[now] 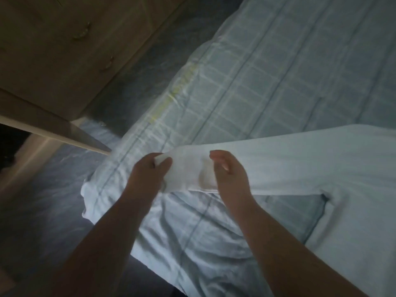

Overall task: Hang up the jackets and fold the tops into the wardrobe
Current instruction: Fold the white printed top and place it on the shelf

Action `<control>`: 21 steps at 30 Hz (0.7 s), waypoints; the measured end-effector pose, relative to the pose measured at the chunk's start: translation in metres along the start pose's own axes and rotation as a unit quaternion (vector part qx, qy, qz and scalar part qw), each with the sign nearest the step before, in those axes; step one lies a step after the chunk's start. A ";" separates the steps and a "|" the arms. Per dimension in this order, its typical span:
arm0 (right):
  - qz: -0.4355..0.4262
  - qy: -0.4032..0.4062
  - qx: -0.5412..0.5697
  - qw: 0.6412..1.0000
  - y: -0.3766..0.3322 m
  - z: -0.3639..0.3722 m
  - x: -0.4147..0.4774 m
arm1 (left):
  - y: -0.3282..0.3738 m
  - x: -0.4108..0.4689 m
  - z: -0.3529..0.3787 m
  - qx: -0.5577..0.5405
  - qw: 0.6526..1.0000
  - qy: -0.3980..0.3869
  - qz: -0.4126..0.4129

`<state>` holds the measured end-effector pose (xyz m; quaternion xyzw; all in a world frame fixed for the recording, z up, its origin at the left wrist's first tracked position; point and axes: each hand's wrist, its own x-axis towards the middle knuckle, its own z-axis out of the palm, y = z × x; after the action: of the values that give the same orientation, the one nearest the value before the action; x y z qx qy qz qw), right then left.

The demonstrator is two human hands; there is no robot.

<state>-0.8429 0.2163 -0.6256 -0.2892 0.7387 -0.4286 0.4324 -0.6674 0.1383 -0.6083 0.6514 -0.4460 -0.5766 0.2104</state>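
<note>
A white long-sleeved top lies spread on the bed, its body at the right and one sleeve stretched left toward me. My left hand grips the cuff end of that sleeve, with a fold of white cloth showing between thumb and fingers. Close to its right, my right hand pinches the same sleeve's upper edge, fingers curled. The sleeve is held a little above the bedding between both hands.
The bed has a pale checked cover, rumpled near me. A wooden wardrobe with metal handles stands at the upper left, its open door edge jutting toward the bed's corner. Grey carpet runs between wardrobe and bed.
</note>
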 end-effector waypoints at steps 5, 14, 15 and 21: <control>0.188 -0.080 0.419 0.885 -0.025 -0.083 -0.024 | 0.036 -0.055 0.087 -0.228 0.948 -0.191 -0.112; 0.102 0.143 0.034 0.984 0.063 -0.284 -0.024 | 0.005 -0.123 0.270 0.238 0.905 -0.069 0.347; 0.090 0.156 -0.018 0.983 0.069 -0.309 -0.026 | -0.006 -0.123 0.290 0.315 0.846 -0.049 0.427; -0.008 0.245 -0.144 0.959 0.111 -0.447 -0.036 | -0.023 -0.150 0.440 0.518 0.733 -0.104 0.428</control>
<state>-1.2290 0.4680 -0.5940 -0.2408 0.8734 -0.3789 0.1885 -1.0633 0.3797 -0.6504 0.3352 -0.9266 -0.1697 0.0173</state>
